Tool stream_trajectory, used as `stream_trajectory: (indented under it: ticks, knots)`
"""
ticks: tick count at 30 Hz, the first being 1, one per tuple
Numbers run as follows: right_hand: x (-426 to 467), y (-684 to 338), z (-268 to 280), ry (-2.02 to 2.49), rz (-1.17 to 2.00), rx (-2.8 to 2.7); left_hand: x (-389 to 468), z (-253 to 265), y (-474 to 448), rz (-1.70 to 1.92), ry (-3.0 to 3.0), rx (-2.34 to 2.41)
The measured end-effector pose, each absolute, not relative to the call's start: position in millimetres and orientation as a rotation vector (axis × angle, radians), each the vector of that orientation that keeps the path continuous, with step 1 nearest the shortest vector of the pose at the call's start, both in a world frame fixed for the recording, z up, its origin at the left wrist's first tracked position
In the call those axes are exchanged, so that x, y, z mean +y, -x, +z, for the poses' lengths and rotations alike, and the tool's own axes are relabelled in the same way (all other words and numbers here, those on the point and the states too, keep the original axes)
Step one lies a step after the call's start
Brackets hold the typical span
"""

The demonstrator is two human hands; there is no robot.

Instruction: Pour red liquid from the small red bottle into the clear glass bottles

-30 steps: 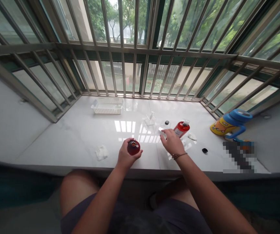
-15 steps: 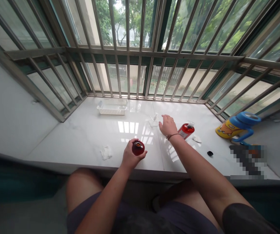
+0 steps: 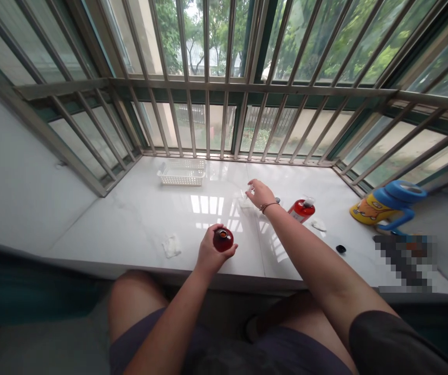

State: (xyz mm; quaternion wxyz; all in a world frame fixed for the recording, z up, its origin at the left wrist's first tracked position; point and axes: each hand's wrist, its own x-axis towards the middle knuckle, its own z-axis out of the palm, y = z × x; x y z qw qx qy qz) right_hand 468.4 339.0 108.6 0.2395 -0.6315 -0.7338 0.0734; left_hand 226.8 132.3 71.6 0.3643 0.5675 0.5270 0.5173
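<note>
Glossy white sill (image 3: 130,219), barred windows (image 3: 216,86). Left hand (image 3: 210,253) wraps a red bottle (image 3: 227,244), can't tell if right hand (image 3: 260,194) grips anything.

An uncapped red bottle (image 3: 226,243) is upright in the left hand (image 3: 209,252).

Well, I couldn't pull one readable word, number or brand off the head cam from my end. Closest I got was the red bottle (image 3: 305,209): it had a pale label (image 3: 296,214) on its side, but the print was way too small to make out, and the right forearm (image 3: 292,232) cut across the lower part. Off to the right of the red bottle, the blue-and-yellow jug (image 3: 382,204) had an orange cartoon print (image 3: 371,209) on its yellow body; couldn't tell if any of it was lettering. Right of the red bottle and closer in, a pixelated patch (image 3: 405,263) was just unreadable blocks.
</note>
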Motion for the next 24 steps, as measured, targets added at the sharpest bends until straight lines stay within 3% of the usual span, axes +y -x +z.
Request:
stream_trajectory:
  ticks: [15, 24]
  knots:
    - [146.2, -490.1, 105.8, 1.558, 0.304, -1.918, 146.8, 67.7, -218.3, 1.307, -1.544, 1.344]
    - [106.0, -493.6, 95.1, 1.478, 0.300, -1.833, 161.9, 61.1, -218.2, 1.351, -1.564, 1.404]
